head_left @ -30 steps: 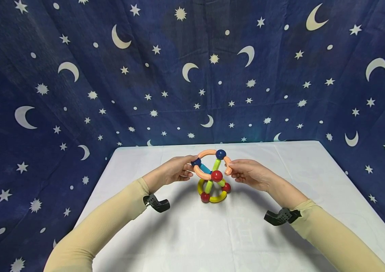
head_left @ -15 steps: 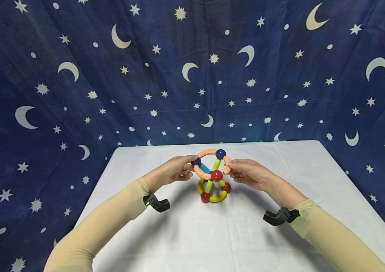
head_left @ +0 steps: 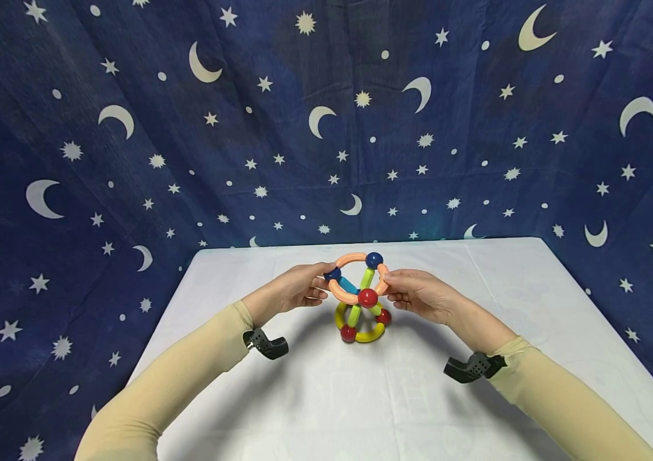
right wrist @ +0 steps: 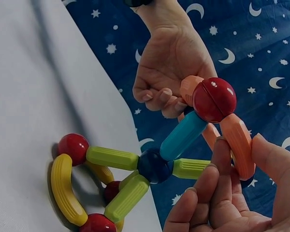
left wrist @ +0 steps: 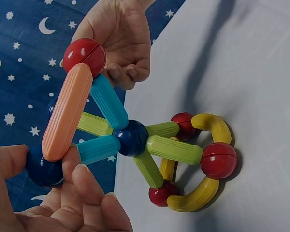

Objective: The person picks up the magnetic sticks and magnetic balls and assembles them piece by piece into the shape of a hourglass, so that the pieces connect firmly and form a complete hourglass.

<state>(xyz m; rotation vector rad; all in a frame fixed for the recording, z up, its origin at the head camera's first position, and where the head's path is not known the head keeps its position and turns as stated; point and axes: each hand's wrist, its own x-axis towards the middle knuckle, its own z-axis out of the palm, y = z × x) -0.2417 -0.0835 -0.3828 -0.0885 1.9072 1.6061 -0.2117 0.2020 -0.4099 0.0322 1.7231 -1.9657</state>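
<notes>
A toy built of magnetic rods and balls stands on the white table. Its base ring joins yellow curved rods [left wrist: 195, 197] and red balls [left wrist: 219, 160]; green rods [left wrist: 175, 149] rise from there to a central dark blue ball [left wrist: 131, 138]. Blue and green rods fan up to a top ring of orange curved rods. My left hand [head_left: 294, 288] pinches a dark blue ball [left wrist: 42, 168] on that ring's left side. Between thumb and fingers, my right hand [head_left: 426, 296] holds the right orange curved rod [right wrist: 239, 144], its ends at a red ball [head_left: 368, 298] and the back dark blue ball [head_left: 374, 260].
White cloth covers the table [head_left: 338, 397]. A dark blue curtain [head_left: 280, 115] with moons and stars hangs behind and along both sides. Each forearm wears a black wrist strap mount, as at the right wrist [head_left: 474, 367].
My right hand has moved slightly left with the orange curved rod, bringing its near end up to the red ball. The left hand and the rest of the toy have stayed put.
</notes>
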